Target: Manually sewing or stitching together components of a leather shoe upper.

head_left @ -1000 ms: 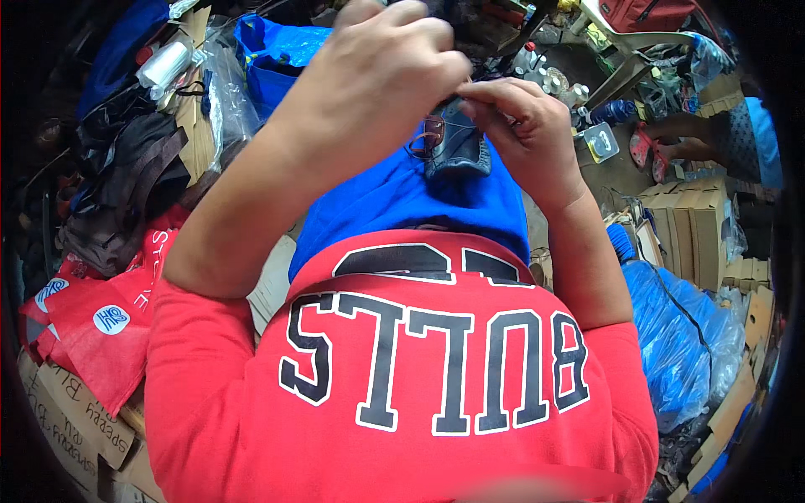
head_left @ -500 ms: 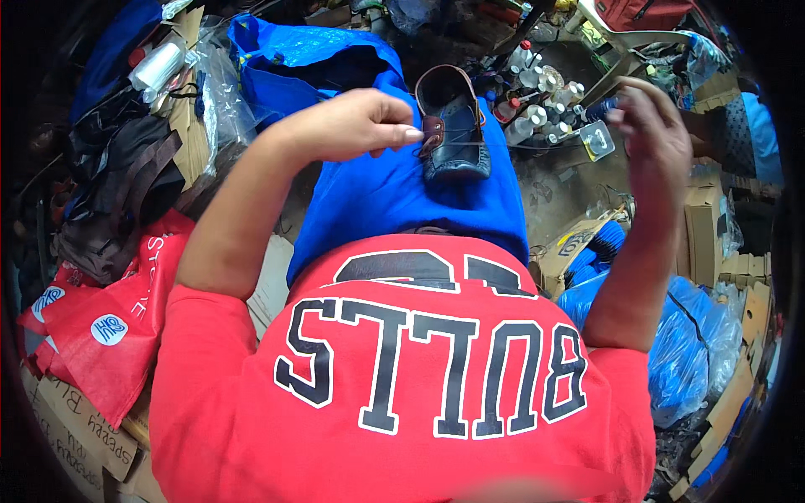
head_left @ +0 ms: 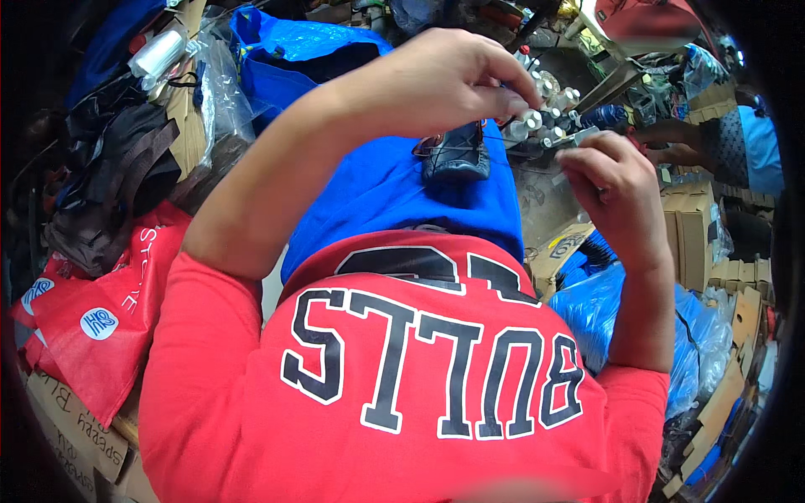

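A small dark shoe [head_left: 457, 159] with a brown-edged opening lies on my blue-clad lap [head_left: 394, 201], with a thin thread across its top. My left hand [head_left: 444, 84] hovers just above it, thumb and fingers pinched together; I cannot make out anything between them. To the right of the shoe, my right hand [head_left: 616, 189] is curled, its fingertips pinching a small pale thin tool [head_left: 580, 137]. The two hands are apart, with the shoe below and between them.
Several small white-capped bottles [head_left: 537, 117] stand just beyond the shoe. A blue plastic bag [head_left: 285, 50] lies at the back, and red bags [head_left: 92, 310] and dark straps [head_left: 109, 184] at the left. Cardboard boxes [head_left: 696, 235] and blue bags [head_left: 604, 310] are at the right, where another person's arm [head_left: 721, 138] shows.
My left hand has lifted off my lap and now hangs pinched above the shoe. My right hand, stretched far out to the right before, has come back in toward the shoe.
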The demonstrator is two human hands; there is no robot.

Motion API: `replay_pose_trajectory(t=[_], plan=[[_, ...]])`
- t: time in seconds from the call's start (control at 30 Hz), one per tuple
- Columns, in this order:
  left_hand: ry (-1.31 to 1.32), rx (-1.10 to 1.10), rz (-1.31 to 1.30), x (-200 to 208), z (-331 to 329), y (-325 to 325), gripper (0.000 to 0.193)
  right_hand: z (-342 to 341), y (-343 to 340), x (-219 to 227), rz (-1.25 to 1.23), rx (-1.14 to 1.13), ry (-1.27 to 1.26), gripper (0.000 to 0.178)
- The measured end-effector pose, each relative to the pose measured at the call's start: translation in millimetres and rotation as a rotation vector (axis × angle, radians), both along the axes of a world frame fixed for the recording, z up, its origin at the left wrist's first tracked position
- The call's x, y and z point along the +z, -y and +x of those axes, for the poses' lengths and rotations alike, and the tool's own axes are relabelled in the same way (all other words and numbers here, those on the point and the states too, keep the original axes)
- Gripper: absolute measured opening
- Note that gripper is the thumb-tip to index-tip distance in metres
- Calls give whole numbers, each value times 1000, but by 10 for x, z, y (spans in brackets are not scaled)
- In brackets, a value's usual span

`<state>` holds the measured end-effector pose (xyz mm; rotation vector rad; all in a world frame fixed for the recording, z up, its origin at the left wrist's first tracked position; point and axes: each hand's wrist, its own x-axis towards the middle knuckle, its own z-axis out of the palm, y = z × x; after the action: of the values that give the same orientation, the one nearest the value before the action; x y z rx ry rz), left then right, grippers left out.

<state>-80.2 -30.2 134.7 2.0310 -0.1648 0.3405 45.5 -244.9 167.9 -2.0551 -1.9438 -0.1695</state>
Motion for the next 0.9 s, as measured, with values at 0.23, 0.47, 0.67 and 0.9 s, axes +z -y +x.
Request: replay_pose_trajectory(t=[0.23,0.47,0.67,0.9], plan=[[-66,12,-15,-203,349,157,15,-8,-182,-268,424,41,3,24],[113,370,646,-482,-152,-933,11,55,-221,-708,657,141,-1240,14],[-462,959,1117,-745,-1306,-2374,20,332,557,-823,561,188,-1854,15],[-393,923,1090,-1064,-963,-1846,24,620,1336,-1147,-343,-565,-1009,43]])
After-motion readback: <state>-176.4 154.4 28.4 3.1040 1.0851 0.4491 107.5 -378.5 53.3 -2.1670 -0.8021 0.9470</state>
